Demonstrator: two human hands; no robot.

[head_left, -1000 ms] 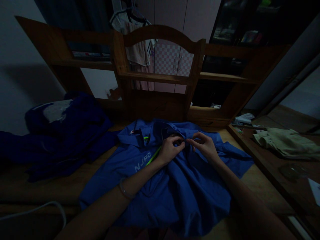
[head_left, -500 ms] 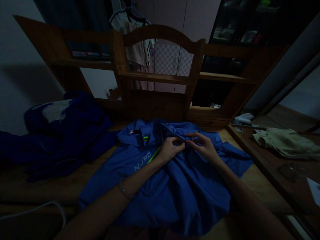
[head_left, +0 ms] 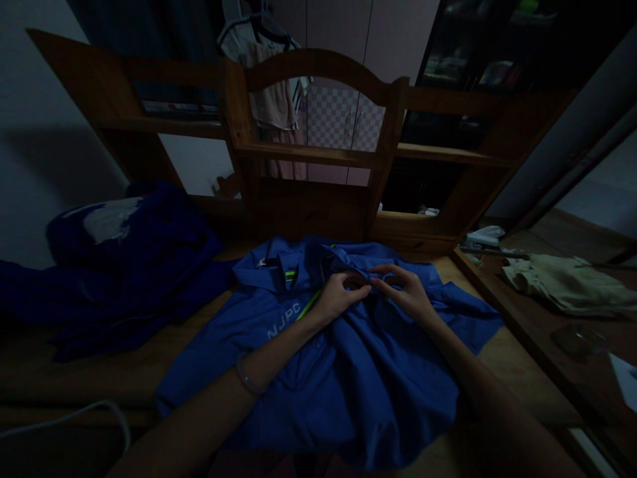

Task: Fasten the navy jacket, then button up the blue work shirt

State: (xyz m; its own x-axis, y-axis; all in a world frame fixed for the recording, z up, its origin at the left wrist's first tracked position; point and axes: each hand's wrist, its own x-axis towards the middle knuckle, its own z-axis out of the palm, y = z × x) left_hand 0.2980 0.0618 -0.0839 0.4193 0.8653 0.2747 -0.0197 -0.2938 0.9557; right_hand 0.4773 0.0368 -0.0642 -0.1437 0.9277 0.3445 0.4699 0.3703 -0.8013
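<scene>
A blue collared shirt (head_left: 308,378) with pale letters "NJPC" and lime-green trim lies spread over the wooden desk, its lower edge hanging toward me. My left hand (head_left: 337,297), with a bracelet on the wrist, pinches the shirt's front edge below the collar. Close against it, my right hand (head_left: 405,292) pinches the same edge from the other side. The fingertips of both hands nearly meet there. Whether a button sits between them is too dark and small to make out.
Dark blue clothing (head_left: 134,265) is heaped on the left. Behind the shirt rises a wooden shelf unit (head_left: 308,154). Folded pale cloth (head_left: 567,282) and a glass container (head_left: 580,340) rest on the right-hand surface. A white cable (head_left: 107,403) curves at lower left.
Both hands stay at the same spot on the shirt. Only the fingers shift very slightly, and the shirt barely moves.
</scene>
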